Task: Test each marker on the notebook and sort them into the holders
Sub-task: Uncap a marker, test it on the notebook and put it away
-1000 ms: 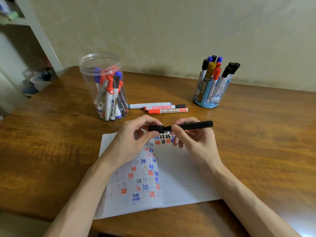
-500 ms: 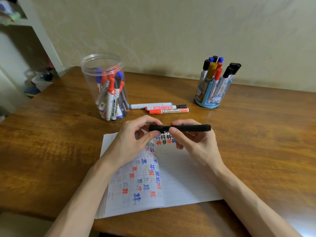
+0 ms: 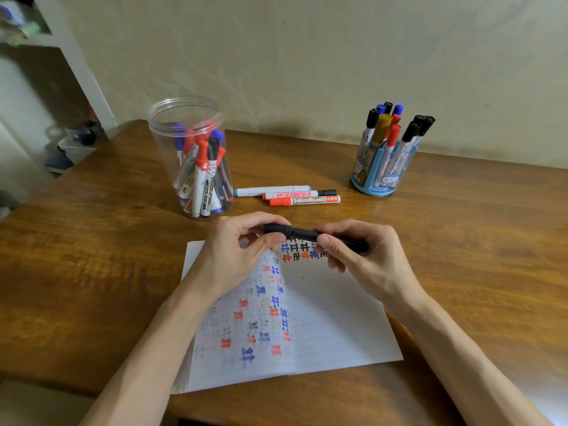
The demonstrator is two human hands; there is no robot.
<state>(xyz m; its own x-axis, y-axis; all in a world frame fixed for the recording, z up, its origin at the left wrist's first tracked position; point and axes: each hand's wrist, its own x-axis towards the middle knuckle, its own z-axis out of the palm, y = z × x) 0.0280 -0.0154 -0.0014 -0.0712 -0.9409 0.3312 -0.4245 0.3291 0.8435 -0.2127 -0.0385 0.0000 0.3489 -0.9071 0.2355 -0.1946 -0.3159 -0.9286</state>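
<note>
Above the notebook, both hands pinch a black marker: left hand its cap end, right hand its barrel.

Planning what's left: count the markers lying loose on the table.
3, side by side between clear jar and blue holder: blue-capped marker farthest, black-ended marker middle, red WhiteBoard marker nearest. None appears hidden.

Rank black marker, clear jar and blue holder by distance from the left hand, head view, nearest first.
1. black marker: in the left hand, pinched at its cap end.
2. clear jar: just behind the hand, slightly to its left.
3. blue holder: far across to the right, at the back of the table.
</note>
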